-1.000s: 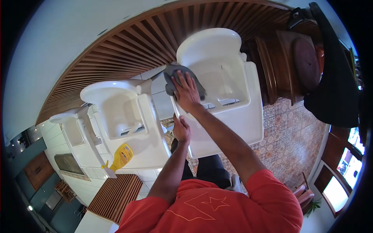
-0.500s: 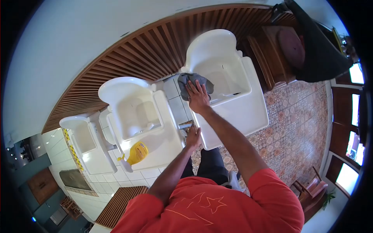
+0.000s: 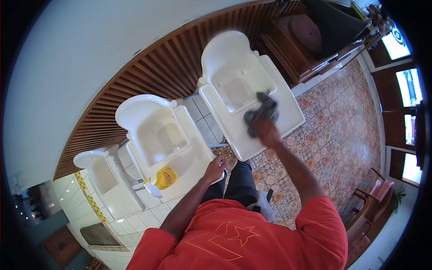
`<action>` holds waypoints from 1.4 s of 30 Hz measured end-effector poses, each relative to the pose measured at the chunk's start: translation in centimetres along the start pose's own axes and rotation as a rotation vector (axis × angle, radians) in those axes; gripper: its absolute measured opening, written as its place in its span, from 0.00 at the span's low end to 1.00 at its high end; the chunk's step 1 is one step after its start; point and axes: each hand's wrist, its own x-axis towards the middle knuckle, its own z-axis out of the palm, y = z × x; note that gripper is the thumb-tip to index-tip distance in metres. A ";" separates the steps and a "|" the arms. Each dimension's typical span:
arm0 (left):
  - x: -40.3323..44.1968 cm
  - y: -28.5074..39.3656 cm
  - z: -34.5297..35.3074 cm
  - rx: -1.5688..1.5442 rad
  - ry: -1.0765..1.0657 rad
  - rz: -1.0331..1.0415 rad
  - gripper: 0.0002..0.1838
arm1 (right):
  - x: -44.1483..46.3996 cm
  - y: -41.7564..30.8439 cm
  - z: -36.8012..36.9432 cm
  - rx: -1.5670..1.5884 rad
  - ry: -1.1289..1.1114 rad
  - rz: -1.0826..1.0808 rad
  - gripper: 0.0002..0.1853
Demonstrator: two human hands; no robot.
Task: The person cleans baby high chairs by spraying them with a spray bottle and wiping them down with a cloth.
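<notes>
My right hand point(image 3: 267, 131) presses a crumpled dark grey cloth point(image 3: 262, 113) onto the tray of the nearest white high chair point(image 3: 240, 135); both are blurred by motion. By the near corner of the middle high chair's tray point(image 3: 191, 150) is my left hand point(image 3: 216, 168), its fingers loosely curled with nothing visible in them. A yellow spray bottle point(image 3: 166, 178) with a white trigger head lies on that middle tray, left of my left hand.
A third white high chair point(image 3: 118, 191) stands at the far left. Slatted wood panelling point(image 3: 153, 63) runs behind the chairs. A wooden cabinet point(image 3: 288, 45) is beyond the right chair. Patterned tile point(image 3: 328, 117) covers the floor at right, where a wooden armchair point(image 3: 371, 198) stands.
My right hand has moved the cloth from the chair's left side rightward and nearer across its tray. My left hand has left the right tray's edge and drawn back slightly. The view has shifted.
</notes>
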 end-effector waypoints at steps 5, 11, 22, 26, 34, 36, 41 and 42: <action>-4.9 3.7 -0.8 0.274 -0.593 0.034 0.12 | 5.2 7.8 0.6 -0.250 0.256 0.667 0.24; -8.5 4.7 2.5 0.465 -0.849 0.106 0.12 | 2.9 -6.2 3.6 -0.192 -0.102 0.345 0.27; -9.2 4.6 4.9 0.421 -0.829 -0.110 0.25 | 1.3 1.6 -1.5 -0.062 -0.008 0.711 0.29; -8.6 3.2 6.6 0.360 -0.955 -0.130 0.30 | 2.6 -1.1 0.7 -0.151 0.061 0.770 0.30; -5.5 5.4 7.9 0.163 -1.112 -0.258 0.29 | 1.4 -1.1 -1.0 -0.057 0.023 0.257 0.30; -5.2 6.1 8.1 0.218 -1.038 -0.273 0.36 | 1.6 2.7 -2.3 -0.134 0.061 0.403 0.30; -3.1 9.2 9.8 0.369 -1.035 -0.311 0.43 | 4.9 4.4 -0.6 -0.238 0.057 0.711 0.30; -2.8 9.6 10.2 0.392 -1.091 -0.319 0.43 | 5.3 2.9 0.3 -0.219 -0.039 0.726 0.31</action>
